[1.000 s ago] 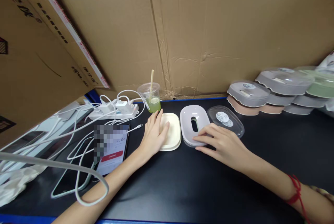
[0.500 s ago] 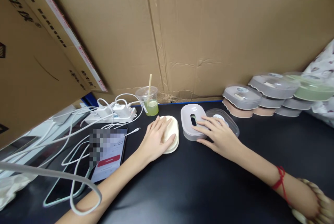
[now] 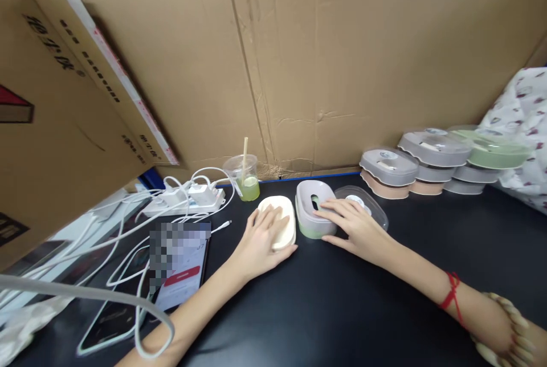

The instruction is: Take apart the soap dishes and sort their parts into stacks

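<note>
Your left hand (image 3: 260, 244) spreads loosely over the cream piece (image 3: 285, 235), your right hand (image 3: 361, 227) opens across the lilac-topped box (image 3: 306, 214), both on the worktop (image 3: 299, 310); uneven pressure could skew either.

Left grip (image 3: 261, 244) over cream box (image 3: 290, 224), right grip (image 3: 358, 227) by lilac-lidded box (image 3: 306, 214).

Workshop-like corner, black table (image 3: 320, 310), cardboard walls (image 3: 363, 53), power strip (image 3: 209, 206)

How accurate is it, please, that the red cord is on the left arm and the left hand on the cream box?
No: the head view shows the red cord on the right arm, not left; the left hand is on the cream box.
</note>
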`<control>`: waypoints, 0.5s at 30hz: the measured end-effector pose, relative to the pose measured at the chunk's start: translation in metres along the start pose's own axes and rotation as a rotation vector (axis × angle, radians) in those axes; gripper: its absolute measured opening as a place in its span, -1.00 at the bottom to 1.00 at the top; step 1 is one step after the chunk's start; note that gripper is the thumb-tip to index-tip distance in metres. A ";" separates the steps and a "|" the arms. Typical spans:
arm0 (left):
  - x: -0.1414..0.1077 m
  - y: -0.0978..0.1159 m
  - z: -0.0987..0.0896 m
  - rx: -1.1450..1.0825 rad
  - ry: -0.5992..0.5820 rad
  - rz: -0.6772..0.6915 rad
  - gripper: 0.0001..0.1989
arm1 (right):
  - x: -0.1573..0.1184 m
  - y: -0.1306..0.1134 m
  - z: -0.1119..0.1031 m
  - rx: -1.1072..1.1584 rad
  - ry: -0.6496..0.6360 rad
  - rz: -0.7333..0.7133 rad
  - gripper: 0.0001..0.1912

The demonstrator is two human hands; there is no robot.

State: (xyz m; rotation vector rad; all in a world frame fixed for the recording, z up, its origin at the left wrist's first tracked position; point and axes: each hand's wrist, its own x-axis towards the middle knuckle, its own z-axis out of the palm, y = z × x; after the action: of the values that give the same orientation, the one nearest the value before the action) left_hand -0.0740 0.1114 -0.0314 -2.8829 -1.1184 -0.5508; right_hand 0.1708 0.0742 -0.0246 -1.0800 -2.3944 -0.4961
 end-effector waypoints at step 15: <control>-0.006 0.025 -0.003 0.112 -0.008 -0.087 -0.68 | 0.014 -0.011 0.005 -0.073 0.113 -0.089 -0.66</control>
State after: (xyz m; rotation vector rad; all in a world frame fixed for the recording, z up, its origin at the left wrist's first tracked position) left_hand -0.0630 0.0887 -0.0276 -2.7554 -1.2386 -0.4633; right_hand 0.1532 0.0781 -0.0228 -0.9527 -2.3482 -0.6619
